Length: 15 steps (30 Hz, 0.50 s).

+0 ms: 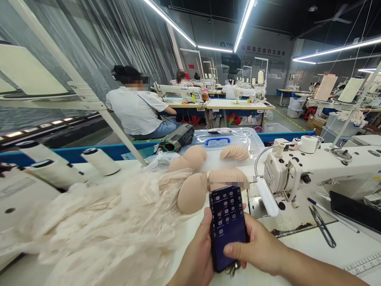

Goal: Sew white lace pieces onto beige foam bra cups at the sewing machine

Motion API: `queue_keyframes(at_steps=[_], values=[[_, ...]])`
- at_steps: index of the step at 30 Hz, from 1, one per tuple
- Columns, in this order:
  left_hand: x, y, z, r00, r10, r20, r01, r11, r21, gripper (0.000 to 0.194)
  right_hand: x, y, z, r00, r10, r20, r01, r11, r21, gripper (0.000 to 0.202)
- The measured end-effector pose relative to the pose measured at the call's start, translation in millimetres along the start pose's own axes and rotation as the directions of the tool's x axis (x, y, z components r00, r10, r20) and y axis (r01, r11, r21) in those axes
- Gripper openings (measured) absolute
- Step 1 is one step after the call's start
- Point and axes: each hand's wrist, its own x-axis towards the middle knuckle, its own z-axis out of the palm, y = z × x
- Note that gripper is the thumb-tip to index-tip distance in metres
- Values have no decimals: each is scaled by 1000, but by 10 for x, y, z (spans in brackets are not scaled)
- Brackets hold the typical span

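A smartphone (228, 226) with a lit screen of app icons is held upright between both hands, over the front of the sewing table. My left hand (200, 248) grips its left edge, thumb along the side. Around its right edge my right hand (257, 242) is closed, with the thumb lying over the lower screen. Just beyond the phone are a beige foam cup (193, 193) and a fanned stack of beige cups (228, 176). Cream lace fabric (113, 226) lies heaped to the left of my hands.
To the right stands a white sewing machine (297, 167), with thread snips (323, 226), a pen (333, 215) and a clear ruler (364, 258) near it. Behind the cups is a clear plastic box (250, 139). Thread cones (101, 161) stand at left. A person (137, 107) sits ahead.
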Motion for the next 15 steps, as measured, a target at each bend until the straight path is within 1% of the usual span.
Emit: queue_keyframes(at_steps=[3,5,8,11,13,15], values=[[-28,47,38,1000,2,-16,-2,999,-38,59,0,9,-8,1000,6,9,-6,1000,1,79],[-23,56,38,1000,4,-10,-4,999,-47,59,-1,4,-4,1000,-14,15,13,1000,17,79],[18,11,-9,1000,4,27,-4,1000,-25,66,1,-9,10,999,-40,5,39,998,44,75],[55,-55,-64,998,20,60,-21,1000,5,74,4,-24,18,999,-43,-25,44,998,35,73],[51,-63,-64,998,28,60,-29,999,19,74,1,-36,19,999,-43,-33,43,999,24,71],[24,-32,-25,998,22,58,-24,999,34,72,-8,-52,20,999,-36,-19,37,999,29,65]])
